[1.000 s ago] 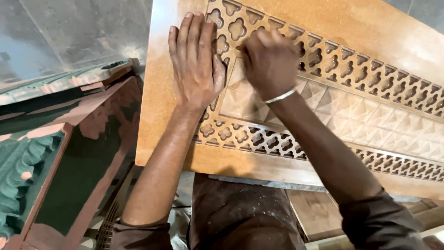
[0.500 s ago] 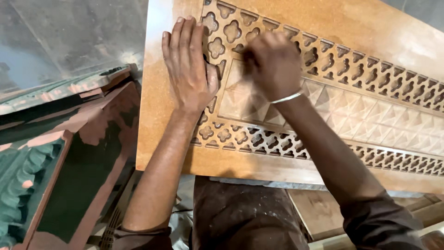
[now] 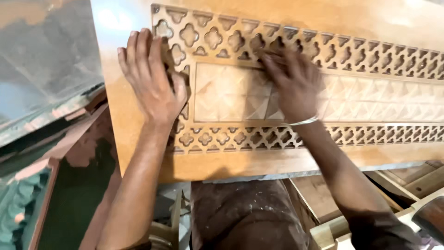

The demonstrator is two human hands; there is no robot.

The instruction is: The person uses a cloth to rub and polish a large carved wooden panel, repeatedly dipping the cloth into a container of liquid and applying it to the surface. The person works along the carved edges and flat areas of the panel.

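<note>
Green-and-pink carved frame (image 3: 41, 199) at left, dusty grey floor (image 3: 41, 69), wooden battens (image 3: 397, 180) lower right.

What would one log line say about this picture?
left hand: flat on carved wooden panel | right hand: blurred, pressed on lattice strip | bracelet: right wrist

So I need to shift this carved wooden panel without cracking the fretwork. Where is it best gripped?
Probably by the plain, uncarved border of the carved wooden panel, coming from its near long edge, which overhangs its support. The pierced lattice band looks thin and fragile. The left hand already lies flat near the solid end margin.
</note>
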